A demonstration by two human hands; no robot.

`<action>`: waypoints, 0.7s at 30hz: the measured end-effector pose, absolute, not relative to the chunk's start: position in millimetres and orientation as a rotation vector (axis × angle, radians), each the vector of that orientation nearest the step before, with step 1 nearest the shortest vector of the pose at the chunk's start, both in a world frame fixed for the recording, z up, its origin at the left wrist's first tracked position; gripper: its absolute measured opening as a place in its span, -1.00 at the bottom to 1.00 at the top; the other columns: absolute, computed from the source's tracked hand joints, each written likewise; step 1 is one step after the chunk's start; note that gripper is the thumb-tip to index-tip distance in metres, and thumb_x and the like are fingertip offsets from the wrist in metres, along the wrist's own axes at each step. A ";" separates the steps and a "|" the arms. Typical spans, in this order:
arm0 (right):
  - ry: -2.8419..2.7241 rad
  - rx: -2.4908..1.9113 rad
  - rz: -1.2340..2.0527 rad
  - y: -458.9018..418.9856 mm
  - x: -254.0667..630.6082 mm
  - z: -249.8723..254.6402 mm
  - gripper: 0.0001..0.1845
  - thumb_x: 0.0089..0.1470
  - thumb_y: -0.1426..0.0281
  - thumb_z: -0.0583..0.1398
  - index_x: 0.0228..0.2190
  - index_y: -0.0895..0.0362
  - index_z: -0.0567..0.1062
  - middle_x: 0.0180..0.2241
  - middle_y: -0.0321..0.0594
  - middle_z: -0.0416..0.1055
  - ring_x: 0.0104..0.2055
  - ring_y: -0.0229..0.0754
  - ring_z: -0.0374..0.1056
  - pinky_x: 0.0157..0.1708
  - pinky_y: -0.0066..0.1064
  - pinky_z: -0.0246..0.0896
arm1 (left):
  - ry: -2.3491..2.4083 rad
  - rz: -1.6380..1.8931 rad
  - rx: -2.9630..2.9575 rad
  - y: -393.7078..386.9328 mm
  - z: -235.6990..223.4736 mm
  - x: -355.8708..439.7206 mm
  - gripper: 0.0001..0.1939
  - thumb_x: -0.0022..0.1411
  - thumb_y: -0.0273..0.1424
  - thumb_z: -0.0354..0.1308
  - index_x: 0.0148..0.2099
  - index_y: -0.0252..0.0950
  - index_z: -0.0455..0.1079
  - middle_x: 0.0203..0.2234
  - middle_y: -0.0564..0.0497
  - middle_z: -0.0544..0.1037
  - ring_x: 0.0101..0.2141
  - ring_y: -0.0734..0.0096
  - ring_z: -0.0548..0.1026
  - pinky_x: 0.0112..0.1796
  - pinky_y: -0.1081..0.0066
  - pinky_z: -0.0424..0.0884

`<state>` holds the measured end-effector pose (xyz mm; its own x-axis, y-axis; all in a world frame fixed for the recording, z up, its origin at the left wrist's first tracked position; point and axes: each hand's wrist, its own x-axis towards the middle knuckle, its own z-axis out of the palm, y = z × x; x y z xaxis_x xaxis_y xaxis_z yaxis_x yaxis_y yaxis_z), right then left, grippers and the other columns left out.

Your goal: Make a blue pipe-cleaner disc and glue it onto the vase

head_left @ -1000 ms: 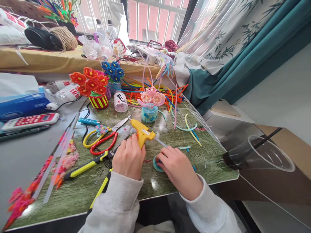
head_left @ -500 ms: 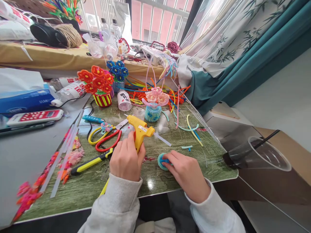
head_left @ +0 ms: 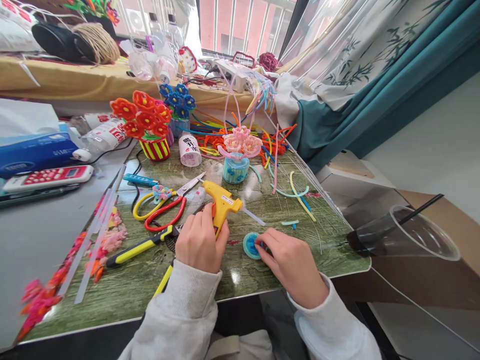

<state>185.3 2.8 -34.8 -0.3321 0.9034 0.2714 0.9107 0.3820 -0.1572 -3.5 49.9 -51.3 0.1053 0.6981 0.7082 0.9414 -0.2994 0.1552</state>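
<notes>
My left hand [head_left: 200, 241] is wrapped round the handle of a yellow hot glue gun [head_left: 222, 200], a clear glue stick [head_left: 253, 216] jutting from its back end. Its nozzle points away toward the scissors' blades. On the green mat, a round pipe-cleaner disc [head_left: 250, 243], blue with a pale teal rim, lies flat. The closed thumb and fingertips of my right hand [head_left: 290, 262] are on its right side. Red-and-yellow-handled scissors [head_left: 165, 212] and black-and-yellow pliers [head_left: 140, 250] lie left of my left hand. Beyond the gun stands a small teal pot with pink flowers [head_left: 236, 170].
Pots of orange flowers [head_left: 155, 149] and blue flowers [head_left: 180, 125] stand at the back, near a clear bottle [head_left: 190, 150]. Pipe-cleaner pieces [head_left: 302, 195] lie on the right. A plastic cup [head_left: 405, 235] leans off the right edge. Glue sticks [head_left: 90, 252] lie at left.
My right hand has shifted slightly right on the disc, uncovering more of its blue face. The glue gun has tilted a little, and the view has moved slightly.
</notes>
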 end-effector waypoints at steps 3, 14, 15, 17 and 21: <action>-2.330 -1.584 -0.020 3.2 186.3 -34.4 -0.94 0.13 0.46 0.24 -0.39 0.11 0.45 -0.43 -0.34 0.44 -0.43 -0.20 0.39 -0.43 -0.37 0.03 | -1.615 -0.974 -2.052 51.1 -53.0 -2.7 -0.63 0.22 -0.31 0.11 -0.04 -0.50 0.43 -0.46 -0.07 0.55 -0.43 0.20 0.48 -0.32 0.32 0.36; -2.397 -1.545 -0.109 7.1 184.2 -27.6 -0.89 0.11 0.49 0.23 -0.45 0.12 0.45 -0.48 -0.32 0.39 -0.45 -0.17 0.35 -0.44 -0.33 -0.01 | -1.646 -0.691 -2.146 49.8 -57.9 0.8 -0.62 0.18 -0.28 0.15 -0.05 -0.47 0.42 -0.42 -0.09 0.56 -0.39 0.16 0.47 -0.35 0.29 0.34; -2.385 -1.535 -0.116 6.7 184.4 -27.0 -0.87 0.12 0.49 0.22 -0.46 0.12 0.44 -0.50 -0.32 0.38 -0.47 -0.18 0.33 -0.44 -0.34 -0.01 | -1.649 -0.662 -2.152 50.1 -58.7 1.1 -0.62 0.17 -0.27 0.16 -0.06 -0.46 0.43 -0.42 -0.09 0.56 -0.39 0.15 0.47 -0.36 0.29 0.33; -2.359 -1.508 -0.118 5.2 185.1 -25.4 -0.85 0.16 0.49 0.18 -0.46 0.13 0.43 -0.50 -0.32 0.37 -0.48 -0.19 0.31 -0.44 -0.35 0.00 | -1.650 -0.610 -2.161 50.5 -58.9 1.4 -0.63 0.18 -0.25 0.15 -0.08 -0.43 0.44 -0.44 -0.08 0.54 -0.40 0.14 0.46 -0.38 0.27 0.30; -2.324 -1.458 -0.146 0.7 185.2 -19.1 -0.75 0.27 0.45 0.06 -0.44 0.14 0.44 -0.49 -0.28 0.39 -0.48 -0.21 0.31 -0.42 -0.37 0.02 | -1.626 -0.562 -2.153 44.9 -48.3 1.5 -0.54 0.26 -0.12 0.08 -0.04 -0.43 0.43 -0.39 -0.11 0.55 -0.37 0.09 0.45 -0.39 0.22 0.26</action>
